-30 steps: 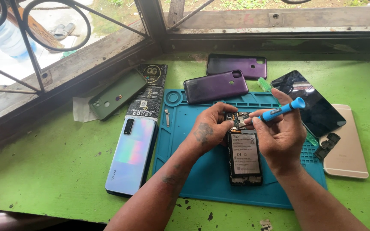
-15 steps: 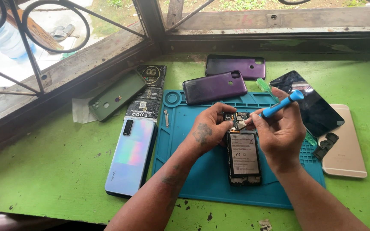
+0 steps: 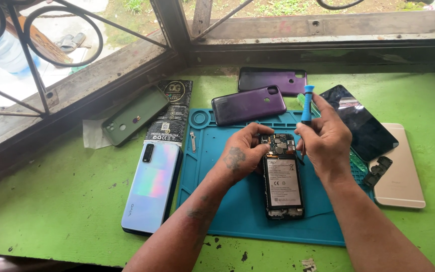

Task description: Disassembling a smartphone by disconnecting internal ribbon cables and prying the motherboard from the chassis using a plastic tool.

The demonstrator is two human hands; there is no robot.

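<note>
A: Setting?
B: Green table [image 3: 51, 221] under a barred window [image 3: 76, 60], w/ a blue mat [image 3: 237, 216] in the middle.

A: Biggest items?
B: Pale iridescent phone [image 3: 152, 184] lies face down, left of the mat. A gold phone [image 3: 404, 171] sits at the right edge, and a black screen [image 3: 361, 123] overlaps it. Two purple back covers are up top, one [image 3: 250, 105] on the mat's far edge, the other [image 3: 273, 80] behind it. A green case [image 3: 134, 116] lies by the sill, w/ a black packet [image 3: 169, 113] beside it.

A: And what's being worked on?
B: An opened phone [image 3: 282, 176], back off, battery & board showing, lies on the mat, centre-right, between both hands.

A: Hands?
B: Left hand [image 3: 240, 153] rests on the phone's upper left, fingers curled onto its edge, pressing rather than gripping. Right hand [image 3: 328, 138] is closed round a blue screwdriver [image 3: 306, 106], held about upright, tip down at the board's top right corner.

A: Small bits?
B: Tweezers [image 3: 193, 141] on the mat's left strip, and a small black part [image 3: 378, 171] on the gold phone.
</note>
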